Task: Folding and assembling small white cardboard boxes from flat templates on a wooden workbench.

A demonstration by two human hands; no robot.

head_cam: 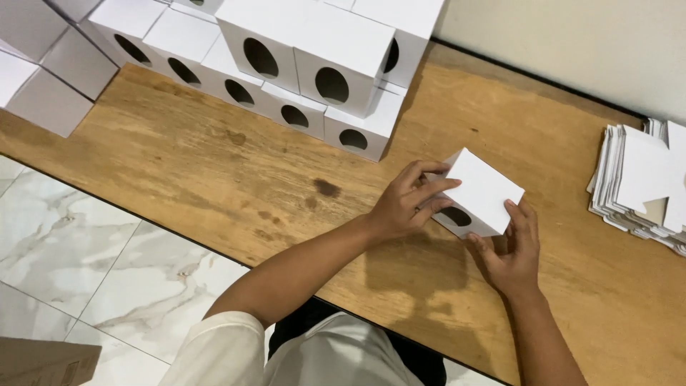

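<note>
White box (480, 187) (seemingly folded) held by both hands.

A worn, stained brown wooden tabletop (214, 164) carries everything. Behind its middle stand stacked rows of white cardboard boxes with oval holes in their fronts (314, 78), and well to the right of those boxes lies a pile of flat white cardboard blanks (639, 186).

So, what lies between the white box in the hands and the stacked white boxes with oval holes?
Head view: only bare wooden tabletop between held white cardboard box and stacked boxes.
</note>
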